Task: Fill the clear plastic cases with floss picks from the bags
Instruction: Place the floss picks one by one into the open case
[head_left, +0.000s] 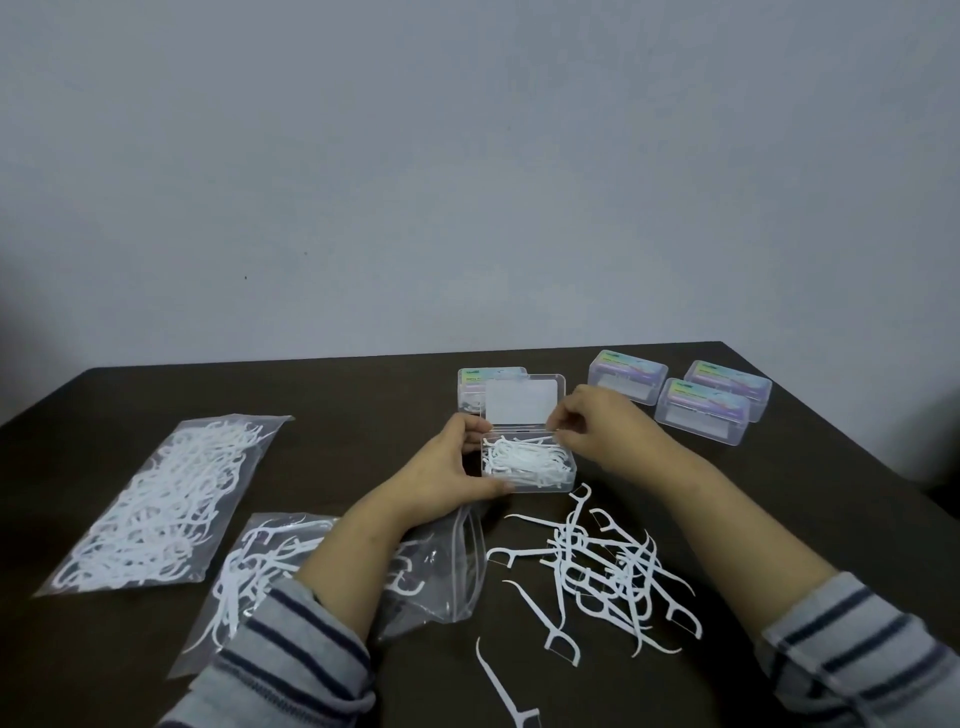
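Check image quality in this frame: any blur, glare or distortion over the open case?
Head view: dim, even lighting, soft focus throughout; wide-angle bending at the table edges; open case readable, picks merge into white; slight sheen on bags, no harsh glare.

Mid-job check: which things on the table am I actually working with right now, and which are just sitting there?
In use:
open case, held by left hand
right hand at its rim
loose picks
opened bag

Sitting idle:
sealed bag
three closed cases
case behind the open lid
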